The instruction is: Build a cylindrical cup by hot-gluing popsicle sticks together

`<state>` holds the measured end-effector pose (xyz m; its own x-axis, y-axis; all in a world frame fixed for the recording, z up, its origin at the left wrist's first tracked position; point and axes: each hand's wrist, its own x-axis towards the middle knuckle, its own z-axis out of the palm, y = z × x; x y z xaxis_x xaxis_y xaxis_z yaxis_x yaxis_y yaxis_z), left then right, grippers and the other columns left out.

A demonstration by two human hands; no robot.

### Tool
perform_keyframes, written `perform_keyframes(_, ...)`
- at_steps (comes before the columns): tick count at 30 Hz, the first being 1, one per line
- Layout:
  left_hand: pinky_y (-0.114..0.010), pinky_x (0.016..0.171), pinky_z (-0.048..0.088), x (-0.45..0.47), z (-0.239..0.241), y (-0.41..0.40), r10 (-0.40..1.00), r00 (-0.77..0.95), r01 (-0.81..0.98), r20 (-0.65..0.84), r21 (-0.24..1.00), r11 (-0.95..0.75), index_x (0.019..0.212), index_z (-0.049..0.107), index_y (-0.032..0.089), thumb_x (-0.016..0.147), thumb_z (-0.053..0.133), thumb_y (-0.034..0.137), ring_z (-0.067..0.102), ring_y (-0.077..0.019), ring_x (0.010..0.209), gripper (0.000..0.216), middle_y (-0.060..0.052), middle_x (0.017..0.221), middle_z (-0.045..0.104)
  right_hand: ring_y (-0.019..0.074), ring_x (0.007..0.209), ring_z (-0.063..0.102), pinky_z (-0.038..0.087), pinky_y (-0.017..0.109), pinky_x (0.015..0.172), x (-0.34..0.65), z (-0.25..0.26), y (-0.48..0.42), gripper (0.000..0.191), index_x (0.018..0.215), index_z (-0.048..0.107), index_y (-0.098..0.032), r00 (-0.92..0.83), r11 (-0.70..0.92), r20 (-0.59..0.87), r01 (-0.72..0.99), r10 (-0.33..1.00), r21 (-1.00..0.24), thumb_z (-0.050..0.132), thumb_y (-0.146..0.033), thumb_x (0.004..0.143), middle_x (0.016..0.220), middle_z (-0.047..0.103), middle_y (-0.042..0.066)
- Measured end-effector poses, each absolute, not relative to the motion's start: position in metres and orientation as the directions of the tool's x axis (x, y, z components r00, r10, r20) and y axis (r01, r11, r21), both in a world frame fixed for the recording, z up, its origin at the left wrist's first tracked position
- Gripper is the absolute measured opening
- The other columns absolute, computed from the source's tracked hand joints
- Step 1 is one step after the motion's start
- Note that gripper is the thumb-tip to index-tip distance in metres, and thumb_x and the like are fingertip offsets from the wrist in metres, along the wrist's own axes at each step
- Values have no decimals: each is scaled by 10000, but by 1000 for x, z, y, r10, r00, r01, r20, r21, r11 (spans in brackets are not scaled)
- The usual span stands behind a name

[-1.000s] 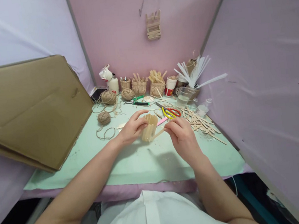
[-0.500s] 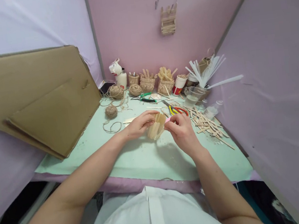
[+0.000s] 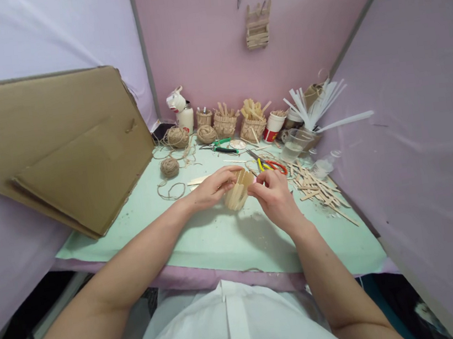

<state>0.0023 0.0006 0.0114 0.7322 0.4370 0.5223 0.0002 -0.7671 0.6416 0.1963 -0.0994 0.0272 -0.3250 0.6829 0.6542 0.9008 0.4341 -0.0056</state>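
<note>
A small cup-like piece made of pale wooden craft sticks (image 3: 236, 196) is tilted over the middle of the table. My left hand (image 3: 218, 184) grips its far left side, thumb and fingers closed on the rim. At its right, my right hand (image 3: 273, 194) is closed in a pinch on a small pink piece (image 3: 254, 180), mostly covered by the fingers. Whether the pink piece touches the sticks I cannot tell. Yellow-and-red-handled pliers (image 3: 267, 164) lie just beyond my right hand.
Loose craft sticks (image 3: 316, 185) are heaped at the right. Twine balls (image 3: 169, 167), green-handled cutters (image 3: 224, 148), stick-filled cups (image 3: 253, 128) and a clear cup (image 3: 294, 144) stand or lie toward the back. A large cardboard panel (image 3: 58, 158) leans at the left; glue sticks (image 3: 320, 104) jut out at right.
The view has shifted slightly. Both hands keep their hold near the same place; the stick piece is turned a little, and less of the pink piece shows.
</note>
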Motion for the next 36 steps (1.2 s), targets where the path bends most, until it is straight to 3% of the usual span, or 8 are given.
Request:
perform_keyframes(11, -456, 1088, 364, 2, 13, -1, 441, 737, 2, 512, 651, -759, 966, 579, 185, 948, 436, 375, 468, -241, 1294, 239, -141, 1356, 526, 193, 786, 378, 321, 334, 749, 196, 26, -98, 218, 787, 623, -217, -339, 428, 659, 903, 672, 28, 485, -252, 952, 855, 482, 43)
perform_keyframes(15, -478, 1107, 346, 0, 14, -7, 451, 731, -27, 512, 682, -731, 1063, 548, 200, 923, 498, 373, 370, -251, 1381, 228, -148, 1463, 405, 198, 804, 377, 314, 338, 765, 195, 25, -98, 209, 805, 627, -219, -353, 413, 657, 908, 666, 69, 481, -238, 953, 853, 480, 44)
perform_keyframes(18, -489, 1095, 370, 1, 10, -10, 501, 715, -67, 488, 761, -645, 1270, 428, 268, 795, 685, 397, 287, -278, 1431, 555, -141, 1564, 192, 201, 821, 382, 314, 340, 774, 196, 24, -97, 198, 810, 625, -222, -363, 405, 648, 910, 670, 91, 484, -227, 949, 861, 487, 44)
perform_keyframes(20, -500, 1099, 364, 2, 4, -9, 547, 707, -68, 448, 813, -579, 1366, 321, 308, 677, 792, 374, 299, -299, 1425, 837, -148, 1570, 147, 201, 821, 384, 318, 342, 777, 196, 24, -96, 197, 809, 624, -220, -368, 406, 650, 909, 665, 98, 485, -229, 949, 864, 493, 46)
perform_keyframes(23, -498, 1082, 383, 6, -9, -4, 589, 732, -27, 343, 878, -478, 1439, 196, 301, 601, 836, 317, 420, -303, 1351, 1054, -179, 1509, 278, 199, 818, 383, 327, 345, 781, 198, 24, -95, 202, 818, 625, -220, -369, 416, 647, 905, 668, 86, 474, -227, 953, 869, 499, 48)
perform_keyframes(26, -469, 1041, 425, 8, -21, 2, 592, 757, 28, 276, 891, -452, 1464, 132, 267, 587, 833, 305, 507, -288, 1263, 1123, -169, 1411, 422, 196, 815, 384, 333, 347, 779, 199, 24, -94, 204, 818, 627, -222, -359, 417, 644, 906, 675, 68, 474, -236, 953, 871, 502, 47)
perform_keyframes(31, -452, 1063, 391, 11, -24, 3, 629, 727, 175, 277, 810, -560, 1418, 261, 207, 551, 837, 365, 444, -310, 1299, 1053, -136, 1385, 455, 200, 824, 390, 334, 349, 781, 198, 23, -92, 205, 817, 626, -227, -353, 411, 645, 909, 678, 66, 476, -250, 955, 878, 502, 46)
perform_keyframes(36, -444, 1014, 424, 13, -17, -2, 654, 718, 247, 239, 790, -561, 1352, 364, 159, 583, 800, 364, 492, -318, 1235, 907, -127, 1317, 521, 210, 850, 395, 326, 352, 795, 197, 23, -91, 208, 810, 628, -230, -349, 399, 651, 914, 674, 76, 477, -234, 952, 885, 501, 51)
